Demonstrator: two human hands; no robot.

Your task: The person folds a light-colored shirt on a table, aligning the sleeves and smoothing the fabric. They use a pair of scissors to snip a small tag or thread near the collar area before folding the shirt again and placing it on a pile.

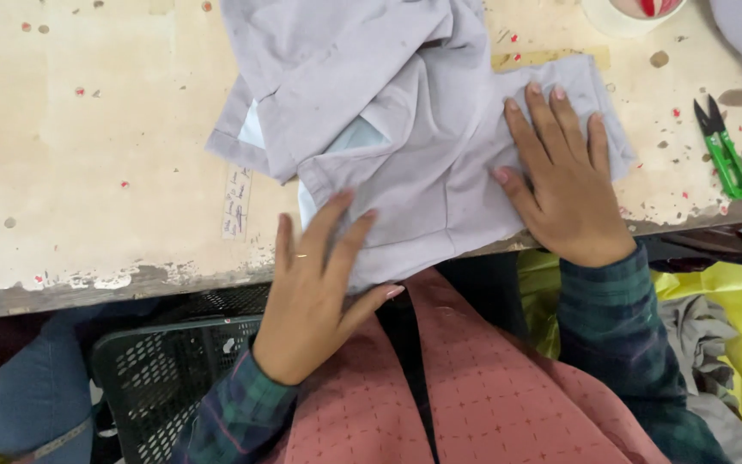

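We press both hands flat, fingers spread wide. Our left hand (315, 283) lies on the near edge of the pale purple cloth (405, 129), right where the table (88, 129) ends. Our right hand (564, 176) pushes down on the cloth's right part. We seem to be smoothing it out. Next we would need a gentle slide to flatten the wrinkles. Green snips (721, 148) lie off to the right, apart from the cloth.

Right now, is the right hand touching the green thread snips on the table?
Apart. The head view shows the right hand flat on the grey garment, with bare table between it and the green thread snips.
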